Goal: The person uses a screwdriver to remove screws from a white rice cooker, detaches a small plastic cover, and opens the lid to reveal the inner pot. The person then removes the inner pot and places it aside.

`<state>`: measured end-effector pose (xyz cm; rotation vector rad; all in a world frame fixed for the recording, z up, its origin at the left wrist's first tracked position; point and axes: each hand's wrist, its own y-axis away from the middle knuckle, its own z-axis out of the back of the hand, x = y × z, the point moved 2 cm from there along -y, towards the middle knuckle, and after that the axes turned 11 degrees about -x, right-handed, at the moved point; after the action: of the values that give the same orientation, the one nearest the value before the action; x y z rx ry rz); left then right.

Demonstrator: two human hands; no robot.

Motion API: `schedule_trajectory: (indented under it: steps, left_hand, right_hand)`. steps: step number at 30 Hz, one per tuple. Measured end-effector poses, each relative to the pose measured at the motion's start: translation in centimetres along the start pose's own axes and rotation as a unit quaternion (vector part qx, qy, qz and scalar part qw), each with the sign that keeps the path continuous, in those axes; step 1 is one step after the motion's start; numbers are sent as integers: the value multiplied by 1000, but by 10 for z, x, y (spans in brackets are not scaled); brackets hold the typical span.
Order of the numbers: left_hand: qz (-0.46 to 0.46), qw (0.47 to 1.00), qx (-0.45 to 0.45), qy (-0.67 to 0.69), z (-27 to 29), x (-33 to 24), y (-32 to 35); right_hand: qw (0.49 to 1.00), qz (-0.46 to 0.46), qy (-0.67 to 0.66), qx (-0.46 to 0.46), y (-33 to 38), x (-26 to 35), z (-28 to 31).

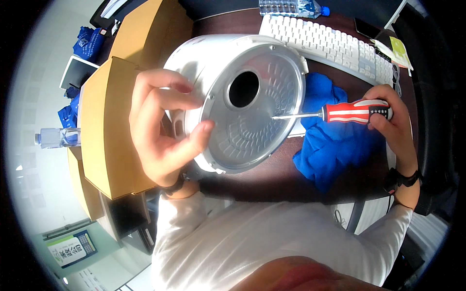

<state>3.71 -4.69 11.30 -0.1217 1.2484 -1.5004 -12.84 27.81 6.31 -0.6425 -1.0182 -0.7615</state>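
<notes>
A white round appliance (201, 58) lies on its side on the desk, its silvery underside plate (264, 140) turned towards me. The plate has a large round dark hole (243, 89), rings of raised marks and small screws around its edge. My left hand (162, 121) is at the plate's left rim, fingers curled and thumb against the edge. My right hand (395, 114) grips a screwdriver (347, 112) by its red, white and dark-blue handle. The shaft points left, and its tip appears in front of the plate's middle; contact cannot be made out.
A crumpled blue cloth (330, 145) lies under the screwdriver. Beyond it are a white keyboard (335, 46) and a plastic water bottle (291, 8) on its side. Cardboard boxes (109, 131) stand at the left, with another bottle (58, 137) behind them.
</notes>
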Motion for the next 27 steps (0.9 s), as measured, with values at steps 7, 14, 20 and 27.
schedule_trajectory:
  steps: [7,14,20,27]
  left_hand:
    - [-23,989,146,13,-6,3,1]
    - [-78,938,338,-8,-13,-14,2]
    - [-84,933,350,-17,-15,-13,7]
    - [-76,933,351,-33,-12,-16,6]
  right_hand:
    - [999,28,-15,25,0,-9,2]
    - [989,114,33,94,-1,-13,-5]
    - [984,135,64,102,4,-16,-6]
    - [985,130,60,98,6,-18,-3]
